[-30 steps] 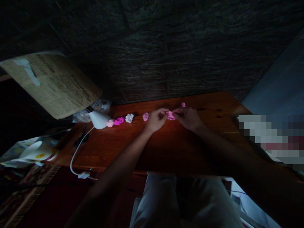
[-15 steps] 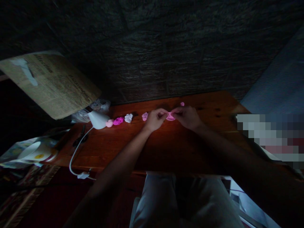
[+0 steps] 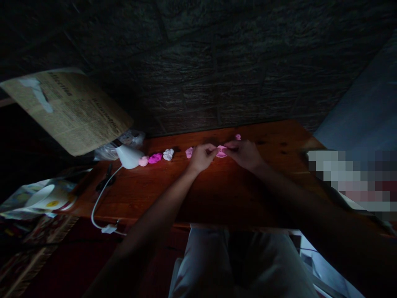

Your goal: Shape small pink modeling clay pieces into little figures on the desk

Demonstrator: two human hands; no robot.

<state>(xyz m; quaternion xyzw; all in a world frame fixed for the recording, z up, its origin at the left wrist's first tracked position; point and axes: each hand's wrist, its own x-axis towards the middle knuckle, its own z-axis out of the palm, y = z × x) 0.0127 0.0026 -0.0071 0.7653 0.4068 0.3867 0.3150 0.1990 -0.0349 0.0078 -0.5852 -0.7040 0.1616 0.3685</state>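
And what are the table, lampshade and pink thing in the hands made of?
Table: probably varnished wood; faint sheen, dark knots. Lampshade: matte, perhaps paper or cloth, with printed lettering. Pink thing: maybe soft clay, smooth, flattened; too dim for certainty.

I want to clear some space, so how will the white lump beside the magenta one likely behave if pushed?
The white lump probably won't roll far, since its outline looks knobbly rather than round. Its crinkled surface suggests something soft and squashable, though I can't tell the material. Being smaller than the left hand, it's likely light.
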